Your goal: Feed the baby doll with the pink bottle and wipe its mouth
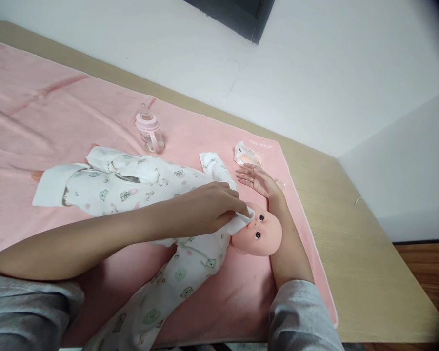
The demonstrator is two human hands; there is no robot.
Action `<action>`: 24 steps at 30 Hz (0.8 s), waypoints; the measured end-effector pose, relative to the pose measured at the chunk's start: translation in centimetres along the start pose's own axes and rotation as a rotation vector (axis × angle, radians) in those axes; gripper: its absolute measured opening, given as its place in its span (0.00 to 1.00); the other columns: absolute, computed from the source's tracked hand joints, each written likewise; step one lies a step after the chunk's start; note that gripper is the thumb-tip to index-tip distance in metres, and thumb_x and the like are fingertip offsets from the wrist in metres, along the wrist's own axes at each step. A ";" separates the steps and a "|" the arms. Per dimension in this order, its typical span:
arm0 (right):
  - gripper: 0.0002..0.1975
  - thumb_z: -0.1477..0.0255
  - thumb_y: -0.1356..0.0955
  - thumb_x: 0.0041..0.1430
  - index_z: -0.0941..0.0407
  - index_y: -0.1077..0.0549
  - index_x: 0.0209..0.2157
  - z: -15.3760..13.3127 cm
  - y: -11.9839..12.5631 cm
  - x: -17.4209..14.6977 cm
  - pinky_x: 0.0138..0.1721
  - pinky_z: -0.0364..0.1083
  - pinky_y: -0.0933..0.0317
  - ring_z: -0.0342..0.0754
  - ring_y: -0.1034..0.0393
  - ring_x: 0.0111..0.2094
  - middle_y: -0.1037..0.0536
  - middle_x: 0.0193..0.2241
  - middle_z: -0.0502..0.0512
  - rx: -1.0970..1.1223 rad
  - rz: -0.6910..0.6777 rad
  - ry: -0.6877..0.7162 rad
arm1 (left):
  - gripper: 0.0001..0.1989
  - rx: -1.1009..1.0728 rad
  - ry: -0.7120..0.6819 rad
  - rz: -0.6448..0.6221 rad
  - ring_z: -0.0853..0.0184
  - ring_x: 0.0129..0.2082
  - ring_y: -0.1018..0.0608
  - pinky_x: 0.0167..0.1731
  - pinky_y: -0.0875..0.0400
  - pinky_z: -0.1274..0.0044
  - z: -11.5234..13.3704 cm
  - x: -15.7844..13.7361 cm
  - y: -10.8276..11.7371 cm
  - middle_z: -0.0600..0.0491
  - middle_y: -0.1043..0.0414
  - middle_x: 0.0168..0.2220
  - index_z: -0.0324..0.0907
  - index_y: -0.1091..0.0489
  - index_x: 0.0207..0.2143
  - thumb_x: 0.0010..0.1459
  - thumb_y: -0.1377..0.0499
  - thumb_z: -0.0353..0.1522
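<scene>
A baby doll (262, 239) lies on its back in white printed pyjamas (183, 190), its head toward the right. My left hand (219, 207) reaches across its chest, closed in a pinch on a white wipe (238, 223) that touches the doll's mouth area. Beyond the doll's head, my right hand (258, 180) rests with fingers stretched out and holds nothing. That forearm lies along the top of the head. Just past the right fingertips is a small white-and-orange soft packet (248, 155).
A pink baby bottle (149, 129) with a handle stands behind the doll. A pink blanket (106, 114) covers much of the wooden table (336, 234). White walls (314, 73) rise behind, with a dark frame (237, 17) at the top.
</scene>
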State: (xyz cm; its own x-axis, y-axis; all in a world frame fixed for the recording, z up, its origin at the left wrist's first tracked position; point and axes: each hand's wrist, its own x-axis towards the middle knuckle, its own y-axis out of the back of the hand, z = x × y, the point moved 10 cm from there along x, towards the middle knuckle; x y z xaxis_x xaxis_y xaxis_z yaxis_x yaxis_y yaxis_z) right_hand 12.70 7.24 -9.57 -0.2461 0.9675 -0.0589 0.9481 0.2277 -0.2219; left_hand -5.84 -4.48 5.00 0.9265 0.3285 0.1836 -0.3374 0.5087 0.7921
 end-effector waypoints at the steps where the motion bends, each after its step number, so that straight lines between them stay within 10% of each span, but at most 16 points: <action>1: 0.19 0.61 0.30 0.59 0.52 0.28 0.50 0.0 0.0 0.0 0.63 0.61 0.41 0.54 0.27 0.53 0.23 0.52 0.57 0.003 0.000 -0.001 | 0.18 0.006 0.002 -0.011 0.66 0.35 0.27 0.40 0.37 0.73 0.1 0.0 -0.1 0.53 0.28 0.32 0.47 0.22 0.45 0.63 0.49 0.24; 24: 0.20 0.60 0.30 0.58 0.52 0.29 0.50 0.0 0.1 0.0 0.63 0.60 0.40 0.53 0.26 0.52 0.23 0.52 0.58 -0.009 0.018 -0.019 | 0.04 -0.107 0.044 0.106 0.68 0.34 0.27 0.40 0.37 0.74 -0.6 0.5 0.6 0.57 0.26 0.32 0.42 0.25 0.33 0.58 0.41 0.29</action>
State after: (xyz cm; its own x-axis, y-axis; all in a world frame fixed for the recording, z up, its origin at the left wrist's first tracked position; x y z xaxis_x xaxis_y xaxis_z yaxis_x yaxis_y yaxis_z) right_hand 12.78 7.24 -9.63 -0.2326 0.9692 -0.0812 0.9543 0.2113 -0.2114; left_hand -5.70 -3.54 5.16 0.8771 0.4187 0.2353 -0.4512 0.5504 0.7025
